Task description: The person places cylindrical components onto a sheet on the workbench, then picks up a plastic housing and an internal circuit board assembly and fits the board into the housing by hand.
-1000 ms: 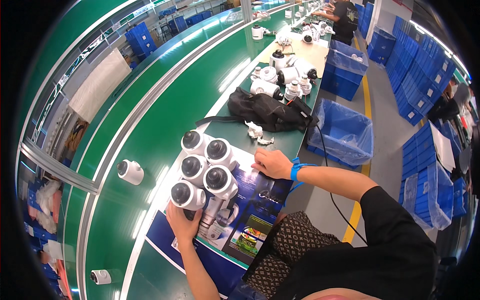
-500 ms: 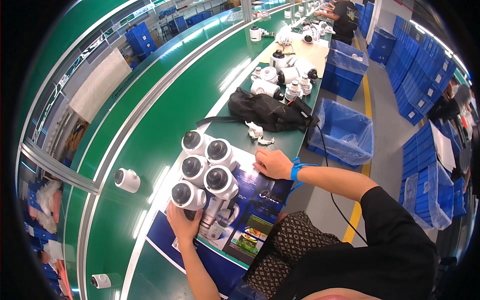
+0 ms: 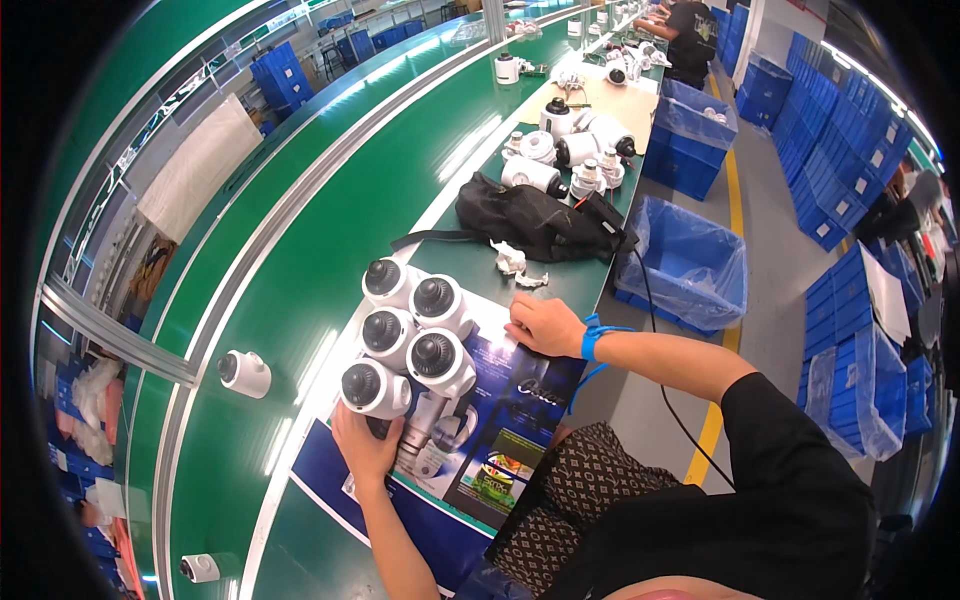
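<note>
Several white rounded appliance bodies with black ribbed tops stand clustered on a printed sheet (image 3: 480, 440) in front of me. My left hand (image 3: 366, 445) is closed around the lower side of the nearest white appliance body (image 3: 376, 390), its thumb on the right and its other fingers partly hidden on the left. To the right of the cluster, my right hand (image 3: 545, 325) rests at the sheet's upper right edge with fingers curled. The underside of those fingers is hidden, so whatever they hold, if anything, does not show. A blue band (image 3: 590, 340) circles the right wrist.
A black bag (image 3: 530, 220) and crumpled white tissue (image 3: 510, 260) lie beyond the cluster, with more white parts (image 3: 590, 150) behind. Along the left runs a green conveyor belt (image 3: 300, 270) carrying a loose white body (image 3: 245, 374). A lined blue bin (image 3: 690, 265) and black cable (image 3: 660, 370) are at right.
The loose white bodies on the conveyor belt have shifted slightly toward me and to the left. Both my hands and the clustered bodies stay almost where they were.
</note>
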